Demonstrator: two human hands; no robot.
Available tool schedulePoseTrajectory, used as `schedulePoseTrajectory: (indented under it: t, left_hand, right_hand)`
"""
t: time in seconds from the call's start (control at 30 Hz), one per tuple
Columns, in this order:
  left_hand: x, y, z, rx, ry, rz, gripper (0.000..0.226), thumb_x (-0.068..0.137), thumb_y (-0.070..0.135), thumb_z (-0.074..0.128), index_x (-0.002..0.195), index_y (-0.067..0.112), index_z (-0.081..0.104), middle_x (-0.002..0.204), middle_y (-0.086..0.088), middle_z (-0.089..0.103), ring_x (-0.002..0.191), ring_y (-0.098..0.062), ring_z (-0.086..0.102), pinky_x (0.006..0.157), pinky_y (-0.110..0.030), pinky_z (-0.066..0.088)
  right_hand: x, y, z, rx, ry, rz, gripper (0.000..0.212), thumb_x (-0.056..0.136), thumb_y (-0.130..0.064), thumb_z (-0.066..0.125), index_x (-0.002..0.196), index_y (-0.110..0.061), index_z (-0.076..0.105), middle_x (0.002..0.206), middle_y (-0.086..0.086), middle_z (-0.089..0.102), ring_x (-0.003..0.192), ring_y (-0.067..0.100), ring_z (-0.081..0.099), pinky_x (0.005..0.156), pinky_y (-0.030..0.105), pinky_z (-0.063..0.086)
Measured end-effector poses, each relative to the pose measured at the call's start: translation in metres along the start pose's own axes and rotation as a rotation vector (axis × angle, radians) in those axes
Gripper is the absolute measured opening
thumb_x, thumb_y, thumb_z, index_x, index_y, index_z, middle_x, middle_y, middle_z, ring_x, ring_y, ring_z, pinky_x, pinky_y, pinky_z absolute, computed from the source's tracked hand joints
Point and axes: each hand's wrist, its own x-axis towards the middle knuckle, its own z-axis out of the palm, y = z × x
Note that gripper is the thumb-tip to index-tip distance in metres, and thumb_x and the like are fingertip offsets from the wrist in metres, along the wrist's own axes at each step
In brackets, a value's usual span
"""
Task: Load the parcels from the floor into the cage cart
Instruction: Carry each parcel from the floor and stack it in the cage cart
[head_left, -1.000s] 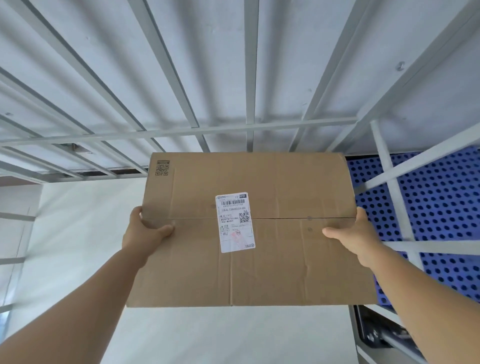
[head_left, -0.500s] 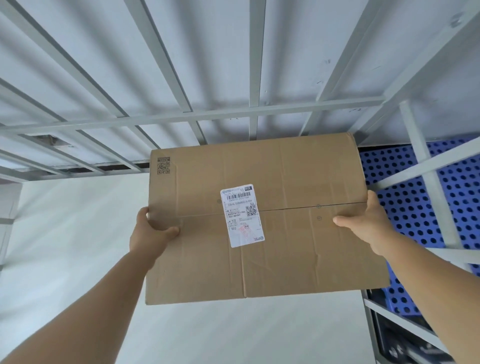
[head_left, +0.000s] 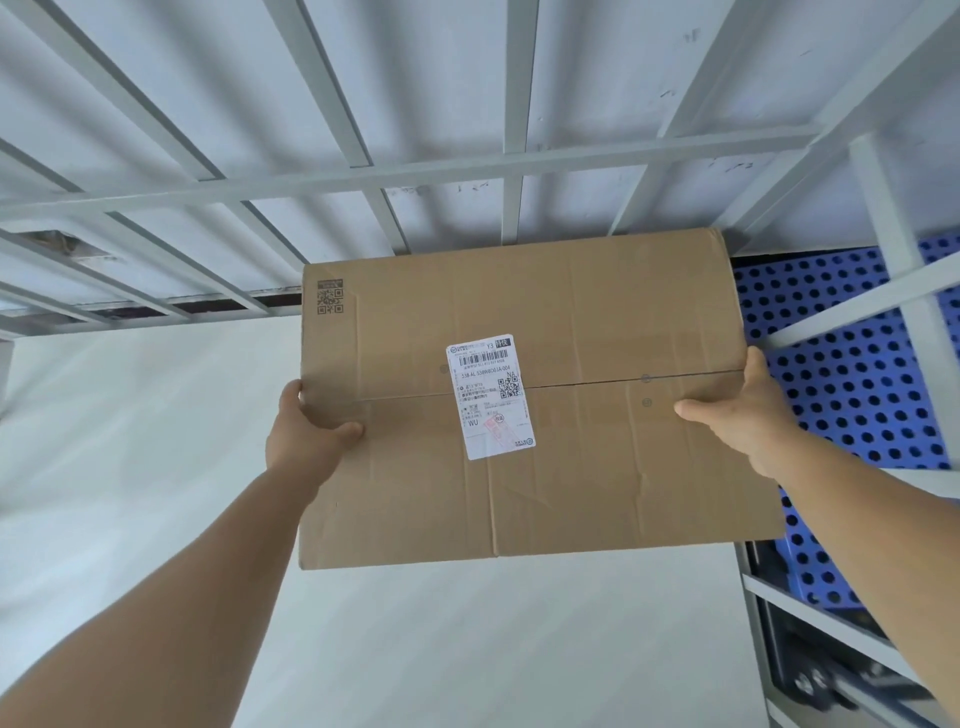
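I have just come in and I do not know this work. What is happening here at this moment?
A person holds a flat cardboard parcel in the air with both hands. The left hand grips its left edge and the right hand grips its right edge, thumbs on top. A white shipping label sits across the seam on top. The parcel is in front of the grey bars of the cage cart, next to its blue perforated floor. It is not yet set down.

Bright, even, diffuse light; soft faint shadows; sharp focus; wide-angle bowing at edges
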Motion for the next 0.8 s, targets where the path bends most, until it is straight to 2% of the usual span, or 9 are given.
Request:
schedulePoseTrajectory:
  t: [0.17, 0.27, 0.4, 0.47, 0.57, 0.7, 0.8]
  left_hand:
    - [0.002, 0.004, 0.002, 0.039, 0.021, 0.015, 0.081, 0.077, 0.018, 0.077, 0.143, 0.026, 0.031, 0.110, 0.007, 0.054, 0.108, -0.024, 0.057, 0.089, -0.036, 0.046]
    - [-0.005, 0.009, 0.003, 0.115, 0.028, 0.038, 0.082, 0.077, 0.020, 0.077, 0.144, 0.022, 0.031, 0.125, 0.000, 0.056, 0.114, -0.028, 0.056, 0.093, -0.041, 0.046]
    - [-0.034, 0.034, -0.013, 0.243, 0.009, 0.079, 0.083, 0.079, 0.023, 0.074, 0.146, 0.021, 0.025, 0.140, -0.003, 0.041, 0.117, -0.029, 0.053, 0.087, -0.040, 0.045]
    - [-0.060, 0.068, -0.040, 0.319, 0.013, 0.165, 0.091, 0.081, 0.030, 0.072, 0.151, 0.020, 0.014, 0.151, 0.000, 0.029, 0.130, -0.027, 0.044, 0.099, -0.043, 0.042]
    - [-0.077, 0.071, -0.031, 0.474, -0.047, 0.240, 0.091, 0.085, 0.036, 0.068, 0.153, 0.019, 0.009, 0.158, 0.001, 0.018, 0.142, -0.023, 0.026, 0.113, -0.040, 0.029]
    - [-0.110, 0.074, -0.022, 0.503, -0.098, 0.249, 0.081, 0.087, 0.039, 0.064, 0.151, 0.022, 0.017, 0.152, 0.002, 0.031, 0.136, -0.023, 0.033, 0.108, -0.037, 0.033]
    - [-0.159, 0.107, -0.054, 0.534, -0.090, 0.344, 0.078, 0.088, 0.041, 0.061, 0.151, 0.022, 0.019, 0.150, 0.002, 0.033, 0.135, -0.022, 0.033, 0.110, -0.035, 0.030]
  right_hand:
    - [0.006, -0.005, 0.002, -0.025, 0.006, -0.014, 0.115, 0.075, -0.028, 0.083, 0.157, -0.028, 0.002, 0.160, 0.006, 0.021, 0.142, 0.032, 0.031, 0.113, 0.048, 0.033]
    - [0.000, -0.009, -0.004, -0.081, -0.018, -0.010, 0.114, 0.077, -0.028, 0.082, 0.157, -0.026, 0.000, 0.161, 0.008, 0.019, 0.142, 0.033, 0.030, 0.112, 0.049, 0.033]
    - [-0.031, -0.041, -0.034, -0.180, -0.003, -0.072, 0.107, 0.082, -0.037, 0.076, 0.157, -0.018, 0.001, 0.164, 0.006, 0.009, 0.147, 0.029, 0.023, 0.115, 0.047, 0.029]
    - [-0.066, -0.065, -0.062, -0.210, 0.050, -0.184, 0.104, 0.085, -0.041, 0.072, 0.157, -0.015, 0.002, 0.164, 0.005, 0.005, 0.149, 0.027, 0.016, 0.117, 0.046, 0.024]
    - [-0.090, -0.061, -0.052, -0.372, 0.029, -0.285, 0.102, 0.086, -0.046, 0.069, 0.157, -0.012, 0.005, 0.164, 0.006, 0.007, 0.149, 0.027, 0.015, 0.117, 0.046, 0.023]
    - [-0.120, -0.051, -0.039, -0.539, -0.002, -0.414, 0.099, 0.087, -0.048, 0.066, 0.156, -0.012, 0.006, 0.164, 0.006, 0.009, 0.150, 0.024, 0.011, 0.121, 0.042, 0.018]
    - [-0.170, -0.073, -0.072, -0.572, 0.031, -0.514, 0.097, 0.088, -0.047, 0.066, 0.157, -0.013, 0.007, 0.164, 0.006, 0.010, 0.151, 0.023, 0.009, 0.122, 0.041, 0.016]
